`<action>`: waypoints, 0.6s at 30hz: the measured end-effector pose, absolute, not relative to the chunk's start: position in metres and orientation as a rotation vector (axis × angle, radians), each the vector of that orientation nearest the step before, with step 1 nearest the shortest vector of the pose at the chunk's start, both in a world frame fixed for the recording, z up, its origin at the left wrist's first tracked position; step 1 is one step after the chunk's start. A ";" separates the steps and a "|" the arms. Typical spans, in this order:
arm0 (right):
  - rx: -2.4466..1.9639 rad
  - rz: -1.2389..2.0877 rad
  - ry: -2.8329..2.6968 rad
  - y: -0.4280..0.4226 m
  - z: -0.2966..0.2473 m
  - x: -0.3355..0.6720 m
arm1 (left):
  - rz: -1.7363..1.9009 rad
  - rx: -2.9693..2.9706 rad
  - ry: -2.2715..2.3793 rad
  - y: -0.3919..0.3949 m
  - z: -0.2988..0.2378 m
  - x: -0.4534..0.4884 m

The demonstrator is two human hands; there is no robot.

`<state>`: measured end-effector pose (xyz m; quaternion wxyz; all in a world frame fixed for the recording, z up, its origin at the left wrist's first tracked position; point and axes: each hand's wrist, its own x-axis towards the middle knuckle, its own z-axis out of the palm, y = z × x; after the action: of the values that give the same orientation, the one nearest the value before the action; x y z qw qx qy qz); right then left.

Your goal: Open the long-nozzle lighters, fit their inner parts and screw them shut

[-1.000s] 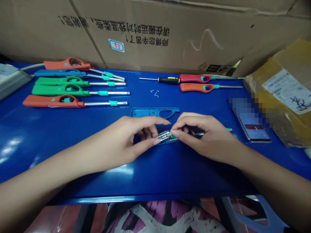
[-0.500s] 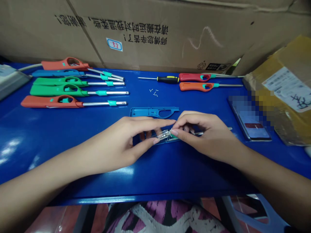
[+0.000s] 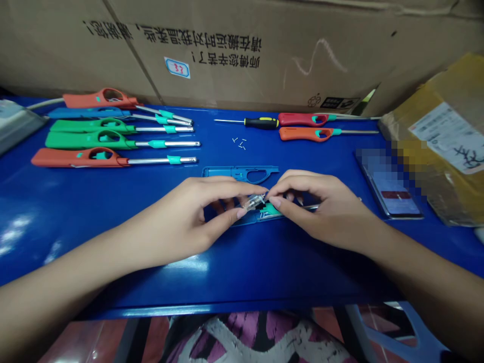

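Note:
My left hand [image 3: 196,217] and my right hand [image 3: 317,206] meet over an opened blue lighter half-shell [image 3: 260,216] lying on the blue table [image 3: 113,212]. Both pinch a small clear fuel tank [image 3: 254,200] between thumb and forefinger, just above the shell. A teal trigger piece [image 3: 270,207] shows under my right fingertips. The lighter's metal tube [image 3: 310,207] runs out to the right beneath my right hand. The other blue half-shell [image 3: 242,174] lies flat just behind my hands.
Several finished long-nosed lighters [image 3: 109,143] lie in a row at the back left, two more [image 3: 321,127] at the back right beside a screwdriver [image 3: 249,122]. Tiny screws [image 3: 240,143] sit mid-table. A phone [image 3: 393,189], a taped parcel [image 3: 442,146] and cardboard boxes [image 3: 242,50] border the table.
The clear tank has been tilted and lifted slightly upward between my fingertips; both hands have edged a little away from me. Nothing else on the table has moved.

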<state>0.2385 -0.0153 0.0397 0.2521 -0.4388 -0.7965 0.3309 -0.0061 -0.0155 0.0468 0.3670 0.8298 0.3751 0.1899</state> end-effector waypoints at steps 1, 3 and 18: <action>-1.176 0.866 -2.221 -0.015 0.039 0.240 | 0.490 2.128 0.976 -0.015 0.047 -0.006; -1.123 0.784 -2.347 -0.015 0.038 0.243 | 0.488 2.117 0.999 -0.015 0.047 -0.005; -1.047 0.832 -2.486 -0.018 0.031 0.242 | 0.426 2.030 0.987 -0.016 0.048 -0.004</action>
<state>0.2421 -0.0179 0.0306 0.1588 -0.3661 -0.8696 0.2909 -0.0045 -0.0162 0.0480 0.4096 0.8062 0.3920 0.1691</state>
